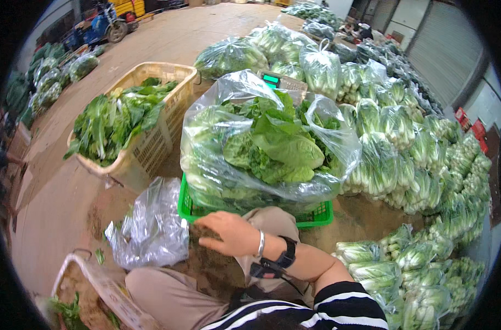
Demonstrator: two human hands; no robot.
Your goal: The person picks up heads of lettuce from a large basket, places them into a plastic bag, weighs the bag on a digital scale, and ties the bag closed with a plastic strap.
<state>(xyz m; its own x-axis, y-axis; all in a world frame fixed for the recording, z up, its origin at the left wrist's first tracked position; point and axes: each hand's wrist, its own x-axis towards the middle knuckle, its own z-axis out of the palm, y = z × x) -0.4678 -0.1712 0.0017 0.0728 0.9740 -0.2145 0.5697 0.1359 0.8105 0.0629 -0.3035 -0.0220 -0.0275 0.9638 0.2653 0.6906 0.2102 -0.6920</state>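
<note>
My right hand [230, 235] reaches leftward over my knee, thumb and fingers apart, with nothing visible in it. Its fingertips are near the front rim of a green plastic basket [185, 206]. On that basket rests a large clear plastic bag [217, 165], its mouth open, filled with leafy green lettuce-like heads [283, 148]. To the left of the hand, a crumpled clear plastic bag [155, 231] lies on the floor. My left hand is out of view. Behind the filled bag stands a weighing scale display [271, 80] with a lit green screen.
A cream plastic crate [161, 140] of loose leaves stands to the left; another crate [97, 284] is at lower left. Bagged leafy vegetables [378, 165] are piled along the right, with more bags [374, 272] near my right side. A blue motor tricycle [97, 27] is parked far left.
</note>
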